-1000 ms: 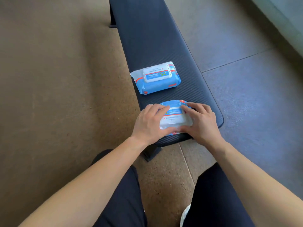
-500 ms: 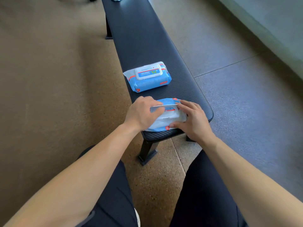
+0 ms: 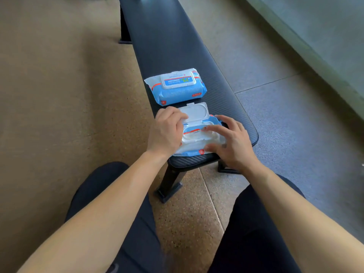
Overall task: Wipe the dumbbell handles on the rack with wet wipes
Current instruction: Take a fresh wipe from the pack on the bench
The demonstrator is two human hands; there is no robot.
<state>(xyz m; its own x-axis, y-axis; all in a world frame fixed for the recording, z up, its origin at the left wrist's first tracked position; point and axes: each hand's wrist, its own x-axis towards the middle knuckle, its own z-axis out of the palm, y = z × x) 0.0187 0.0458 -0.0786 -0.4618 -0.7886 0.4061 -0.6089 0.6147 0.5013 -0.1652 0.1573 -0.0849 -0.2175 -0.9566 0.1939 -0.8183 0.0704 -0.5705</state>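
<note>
At centre frame, your left hand (image 3: pixel 167 133) curls its fingers on the flipped-up lid (image 3: pixel 197 112) of the near wet wipes pack (image 3: pixel 194 143) at the bench (image 3: pixel 167 36) end. Your right hand (image 3: pixel 232 142) lies spread over its opening. A closed second pack (image 3: pixel 177 89) sits just above.

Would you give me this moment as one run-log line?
step: opening wipes; near pack: lid flipped up; left hand: on lid; right hand: spread over opening; far pack: closed
</note>
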